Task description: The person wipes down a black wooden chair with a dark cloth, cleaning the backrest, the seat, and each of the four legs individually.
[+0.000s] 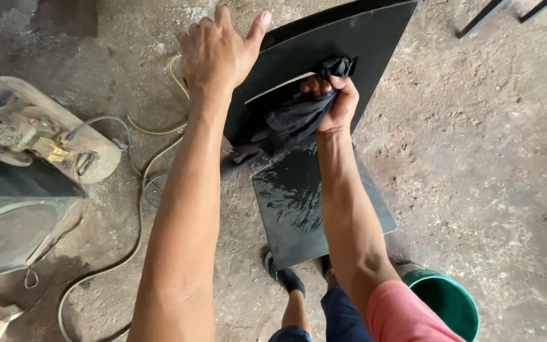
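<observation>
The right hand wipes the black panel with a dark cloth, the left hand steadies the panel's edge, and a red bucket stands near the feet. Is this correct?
Not quite: the bucket is green, not red, as the head view shows. The rest holds: the right hand wipes the black panel with a dark cloth, and the left hand steadies its edge.

Left hand (216, 54) flat on the upper edge of a black flat stone slab (324, 57), right hand (333, 101) beside it, closed around a dark crumpled cloth (295, 120) against the slab. Far left of both hands, a dusty motor machine (30, 133) on the concrete floor (489, 145); cables (140, 183) between. Below right, a green plastic bucket (451, 304).
</observation>
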